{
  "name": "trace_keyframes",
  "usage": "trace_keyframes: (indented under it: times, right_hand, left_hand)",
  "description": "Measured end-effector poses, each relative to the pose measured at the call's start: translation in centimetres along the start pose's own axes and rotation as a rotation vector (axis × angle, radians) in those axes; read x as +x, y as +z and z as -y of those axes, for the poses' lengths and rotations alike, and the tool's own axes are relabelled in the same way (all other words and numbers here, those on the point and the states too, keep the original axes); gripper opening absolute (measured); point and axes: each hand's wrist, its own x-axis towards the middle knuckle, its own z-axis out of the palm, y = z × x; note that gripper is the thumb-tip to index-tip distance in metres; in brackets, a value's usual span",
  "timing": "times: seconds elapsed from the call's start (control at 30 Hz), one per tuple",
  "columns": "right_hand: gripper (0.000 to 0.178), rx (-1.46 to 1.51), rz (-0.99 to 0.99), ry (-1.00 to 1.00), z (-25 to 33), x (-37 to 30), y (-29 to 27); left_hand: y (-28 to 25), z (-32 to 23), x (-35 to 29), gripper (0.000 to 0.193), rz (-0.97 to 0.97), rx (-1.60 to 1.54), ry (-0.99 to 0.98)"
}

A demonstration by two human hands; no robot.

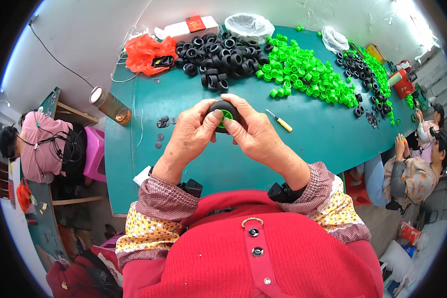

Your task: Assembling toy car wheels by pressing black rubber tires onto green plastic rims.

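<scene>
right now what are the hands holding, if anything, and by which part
A wheel with a black tyre and green hub, held in both hands: thumbs on its front face at the hub, fingers around the tyre.

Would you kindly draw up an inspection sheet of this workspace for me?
Surface: green table, partly covered.
Work items: black-and-green wheel in hand; heaped black tyres and green hubs; yellow-handled tool lying right of the hands.
Clutter: red-orange bag, bottle, loose dark discs at left.
Grip: left hand and right hand both hold the wheel.
Cables: black cable against the wall; pale cable near the bag.
Surroundings: person in pink at left; two people at right.
</scene>
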Motion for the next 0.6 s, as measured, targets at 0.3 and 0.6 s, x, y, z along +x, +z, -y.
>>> trace_keyframes:
  times: [0.3, 0.6]
  right_hand:
    - [0.041, -0.096, 0.05, -0.068, -1.2, 0.2, 0.3]
    - [0.04, 0.521, 0.077, 0.161, -3.0, 0.9, -0.1]
  left_hand:
    - [-0.4, 1.2, 0.3, 0.027, -0.052, -0.12, -0.139]
    - [-0.3, 2.5, 0.7, 0.038, -0.021, -0.503, -0.19]
